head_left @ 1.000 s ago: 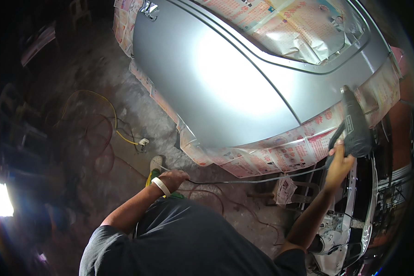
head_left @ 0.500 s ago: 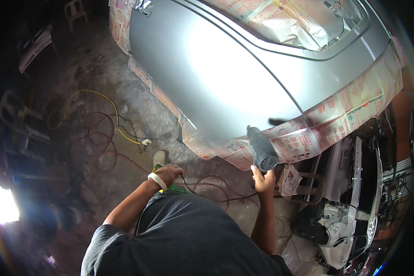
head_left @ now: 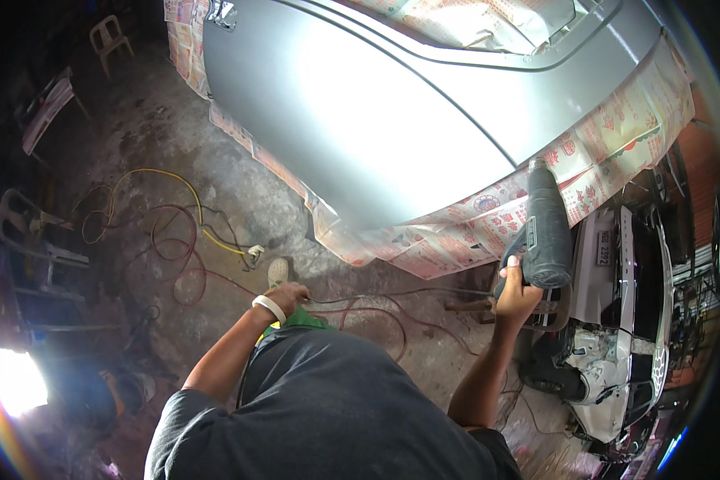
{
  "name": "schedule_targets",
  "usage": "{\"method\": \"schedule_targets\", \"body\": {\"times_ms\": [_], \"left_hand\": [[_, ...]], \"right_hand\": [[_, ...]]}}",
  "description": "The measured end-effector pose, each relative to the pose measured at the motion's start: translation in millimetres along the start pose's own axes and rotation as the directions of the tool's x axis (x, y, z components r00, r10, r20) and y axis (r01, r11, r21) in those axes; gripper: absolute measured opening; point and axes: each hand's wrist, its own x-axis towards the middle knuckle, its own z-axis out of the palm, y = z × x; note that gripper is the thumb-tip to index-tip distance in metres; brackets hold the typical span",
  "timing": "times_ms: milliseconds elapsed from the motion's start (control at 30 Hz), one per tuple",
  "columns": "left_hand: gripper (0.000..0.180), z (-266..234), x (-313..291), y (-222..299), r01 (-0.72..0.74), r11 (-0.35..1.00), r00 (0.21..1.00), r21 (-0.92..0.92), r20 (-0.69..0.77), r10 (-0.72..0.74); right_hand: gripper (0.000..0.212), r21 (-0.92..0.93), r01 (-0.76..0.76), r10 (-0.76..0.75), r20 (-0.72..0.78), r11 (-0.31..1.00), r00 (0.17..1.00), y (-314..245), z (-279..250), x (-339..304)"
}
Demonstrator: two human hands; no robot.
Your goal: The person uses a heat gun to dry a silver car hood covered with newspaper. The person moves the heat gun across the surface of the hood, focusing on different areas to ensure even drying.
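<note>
My right hand (head_left: 518, 298) is wrapped round the handle of a dark heat gun (head_left: 548, 228), held out to the right with its nozzle toward the lower edge of a silver car body panel (head_left: 352, 120). The nozzle overlaps the printed masking paper (head_left: 488, 206) along the panel's edge; whether it touches cannot be seen. Near my waist, my left hand (head_left: 286, 300), with a pale band on the wrist, is closed on the heat gun's dark power cord (head_left: 392, 294). The cord runs across to the gun's handle. Bright glare covers the middle of the panel.
Red hose (head_left: 192, 240) and yellow cable (head_left: 186, 182) lie coiled on the concrete floor at left, by a white plug (head_left: 254, 252). Plastic chairs (head_left: 108, 40) stand farther left. A bright work lamp (head_left: 18, 382) shines at lower left. A partly stripped white vehicle (head_left: 616, 320) stands at right.
My right hand has swung the heat gun to the right along the panel's lower edge. The cord now stretches straighter between my hands. My view has shifted slightly.
</note>
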Motion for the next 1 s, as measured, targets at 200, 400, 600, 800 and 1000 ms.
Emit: {"method": "schedule_targets", "body": {"times_ms": [200, 400, 600, 800, 1000], "left_hand": [[0.023, 17, 7, -22, 0.085, 0.996, 0.996, -0.026, 0.018, -0.085], [0.024, 22, -1, -26, 0.103, 0.992, 0.992, 0.077, 0.063, -0.108], [0.025, 46, -22, -55, 0.157, 0.979, 0.983, 0.128, 0.078, -0.168], [0.026, 77, -56, -72, 0.282, 0.958, 0.954, 0.042, 0.096, -0.285], [0.023, 117, -119, -90, 0.446, 0.894, 0.885, -0.038, 0.166, -0.434]], "right_hand": [[0.02, 0.175, -0.186, 0.163, 0.138, 0.967, 0.977, 11, 3, -11], [0.02, 0.23, -0.333, 0.245, 0.34, 0.915, 0.908, 74, 30, -63], [0.031, -0.091, -0.395, 0.398, 0.385, 0.914, 0.833, 125, 66, -119], [0.041, -0.34, -0.157, 0.309, 0.457, 0.927, 0.834, 142, 105, -147], [0.046, -0.567, -0.023, 0.371, 0.507, 0.823, 0.778, 153, 167, -187]]}}
